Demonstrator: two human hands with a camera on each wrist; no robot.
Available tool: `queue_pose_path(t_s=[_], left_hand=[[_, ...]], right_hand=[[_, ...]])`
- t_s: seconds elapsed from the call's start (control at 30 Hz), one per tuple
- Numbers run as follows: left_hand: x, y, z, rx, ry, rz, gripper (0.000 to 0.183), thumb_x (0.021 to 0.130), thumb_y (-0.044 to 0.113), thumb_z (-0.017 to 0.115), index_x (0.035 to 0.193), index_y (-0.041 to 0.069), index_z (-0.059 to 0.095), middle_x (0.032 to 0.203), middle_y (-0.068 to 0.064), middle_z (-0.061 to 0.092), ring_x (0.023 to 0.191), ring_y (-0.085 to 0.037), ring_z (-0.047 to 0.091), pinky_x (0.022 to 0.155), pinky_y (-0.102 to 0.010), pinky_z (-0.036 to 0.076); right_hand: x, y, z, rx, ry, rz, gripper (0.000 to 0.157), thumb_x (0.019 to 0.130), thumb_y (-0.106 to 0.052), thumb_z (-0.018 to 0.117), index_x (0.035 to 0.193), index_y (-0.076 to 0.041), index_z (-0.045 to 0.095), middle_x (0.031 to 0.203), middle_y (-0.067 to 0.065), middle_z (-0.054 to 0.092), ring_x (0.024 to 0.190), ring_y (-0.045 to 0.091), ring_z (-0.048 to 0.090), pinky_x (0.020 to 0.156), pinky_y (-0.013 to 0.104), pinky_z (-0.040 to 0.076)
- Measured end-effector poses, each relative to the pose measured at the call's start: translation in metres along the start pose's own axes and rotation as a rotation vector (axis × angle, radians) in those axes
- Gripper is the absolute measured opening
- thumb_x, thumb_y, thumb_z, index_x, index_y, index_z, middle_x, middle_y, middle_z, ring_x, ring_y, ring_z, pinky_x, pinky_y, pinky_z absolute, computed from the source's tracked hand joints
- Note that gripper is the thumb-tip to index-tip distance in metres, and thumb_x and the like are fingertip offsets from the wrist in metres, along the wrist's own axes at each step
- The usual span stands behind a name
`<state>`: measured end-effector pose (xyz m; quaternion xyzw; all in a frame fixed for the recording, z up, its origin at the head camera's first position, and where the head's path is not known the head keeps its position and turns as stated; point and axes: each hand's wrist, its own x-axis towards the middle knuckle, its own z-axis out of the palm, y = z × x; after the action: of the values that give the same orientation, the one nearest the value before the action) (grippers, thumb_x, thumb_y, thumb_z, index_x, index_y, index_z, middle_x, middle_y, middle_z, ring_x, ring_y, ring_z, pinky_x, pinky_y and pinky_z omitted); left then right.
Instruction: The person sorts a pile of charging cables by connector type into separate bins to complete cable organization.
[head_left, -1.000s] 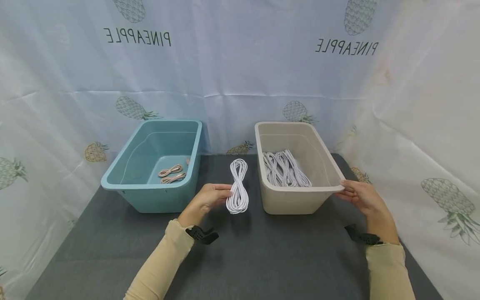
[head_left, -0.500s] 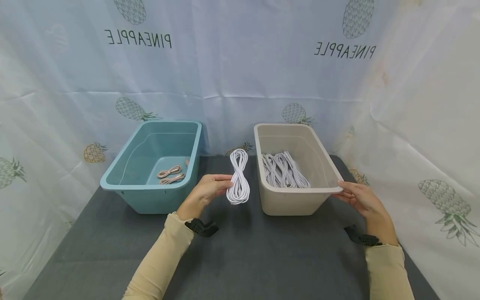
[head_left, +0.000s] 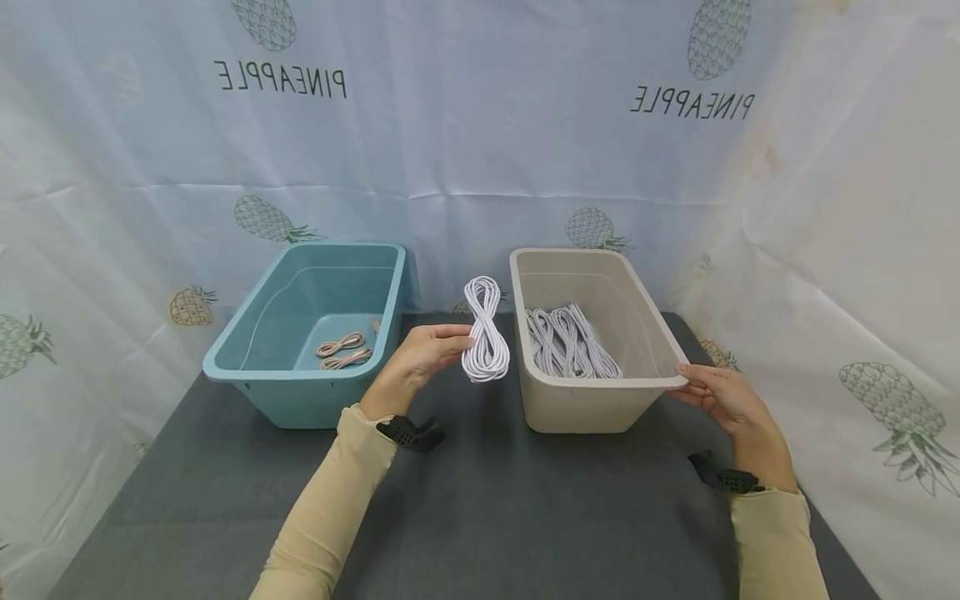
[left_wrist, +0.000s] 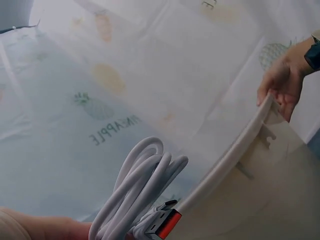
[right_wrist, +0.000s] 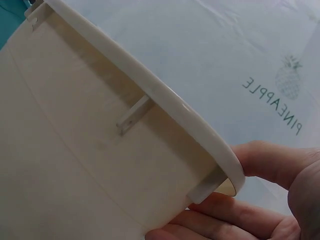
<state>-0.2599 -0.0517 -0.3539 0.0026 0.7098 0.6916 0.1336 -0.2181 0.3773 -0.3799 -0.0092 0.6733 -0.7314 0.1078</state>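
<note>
Between the two bins, my left hand (head_left: 420, 360) pinches a coiled white USB cable (head_left: 487, 333) by its left side, holding it up above the table. The left wrist view shows the loops of this cable (left_wrist: 137, 190) close up, with an orange-lined USB plug (left_wrist: 169, 223) at the lower end. My right hand (head_left: 726, 396) grips the near right corner of the beige bin (head_left: 600, 404). Seen from the right wrist, the thumb (right_wrist: 270, 157) lies on the rim and the fingers (right_wrist: 225, 220) are under it. Several bundled white cables (head_left: 570, 342) lie inside that bin.
A teal bin (head_left: 307, 392) stands to the left, holding several small pinkish coiled cables (head_left: 341, 342). Both bins sit on a dark grey tabletop (head_left: 480, 517). A pale curtain printed with pineapples (head_left: 465, 125) hangs behind and along the sides.
My left hand has raised the white cable and carried it slightly to the right and away from me. My right hand keeps its grip on the beige bin's corner.
</note>
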Motion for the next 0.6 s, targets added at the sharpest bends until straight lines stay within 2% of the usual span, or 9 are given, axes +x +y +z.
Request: queue_pose_path(t_s=[0.17,0.3,0.6], left_hand=[[0.000,0.008,0.003,-0.025,-0.011,-0.005,0.038,0.090,0.009,0.066,0.127,0.003,0.062,0.127,-0.009,0.064,0.098,-0.006,0.063,0.110,-0.038,0.047],[0.001,0.013,0.004,-0.037,-0.035,0.016,0.039,0.091,0.009,0.064,0.129,0.003,0.060,0.134,-0.011,0.059,0.104,-0.009,0.062,0.113,-0.040,0.044],[0.010,0.023,0.014,-0.029,-0.037,0.026,0.038,0.091,0.007,0.063,0.128,0.000,0.060,0.136,-0.014,0.058,0.094,-0.006,0.062,0.111,-0.038,0.047]], right_hand=[[-0.001,0.001,-0.001,0.005,-0.001,0.000,0.029,0.098,-0.009,0.052,0.087,-0.022,0.075,0.090,-0.010,0.073,0.082,0.004,0.072,0.074,0.019,0.060],[0.000,0.001,-0.002,0.013,-0.009,-0.010,0.030,0.098,-0.007,0.051,0.087,-0.021,0.076,0.090,-0.009,0.073,0.081,0.004,0.072,0.074,0.019,0.060],[0.001,0.002,-0.002,0.009,-0.021,-0.017,0.031,0.099,-0.006,0.050,0.088,-0.021,0.076,0.091,-0.009,0.073,0.082,0.004,0.072,0.075,0.019,0.060]])
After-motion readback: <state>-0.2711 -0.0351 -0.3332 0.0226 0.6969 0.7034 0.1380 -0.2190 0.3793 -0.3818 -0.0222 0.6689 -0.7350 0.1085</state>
